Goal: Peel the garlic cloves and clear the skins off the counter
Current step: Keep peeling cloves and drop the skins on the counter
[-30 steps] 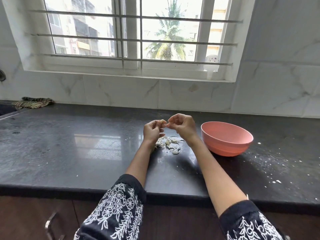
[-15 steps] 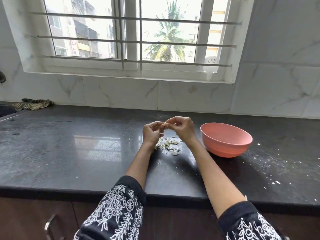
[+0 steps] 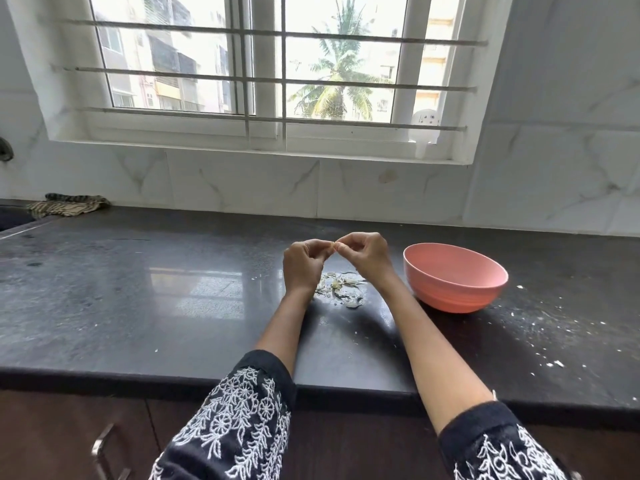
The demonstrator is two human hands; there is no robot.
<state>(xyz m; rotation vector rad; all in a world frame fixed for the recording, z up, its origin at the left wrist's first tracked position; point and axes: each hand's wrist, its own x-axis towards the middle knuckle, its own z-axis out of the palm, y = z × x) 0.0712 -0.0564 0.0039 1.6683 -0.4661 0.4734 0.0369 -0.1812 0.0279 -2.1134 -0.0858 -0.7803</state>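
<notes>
Both your hands pinch one garlic clove (image 3: 333, 246) above the counter (image 3: 138, 306) — left hand (image 3: 303, 266) and right hand (image 3: 365, 255) equally near; skins (image 3: 341, 289) lie directly below, pink bowl (image 3: 453, 277) rightward.

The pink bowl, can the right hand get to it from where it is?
Probably yes. The pink bowl sits just right of the right hand, nothing between them. But that hand and the left hand pinch a garlic clove.

Daylight poured through the barred window (image 3: 277, 71) at twelve o'clock, white marble-look wall tiles (image 3: 554, 168) around it, dark cabinet fronts (image 3: 69, 427) at seven.
</notes>
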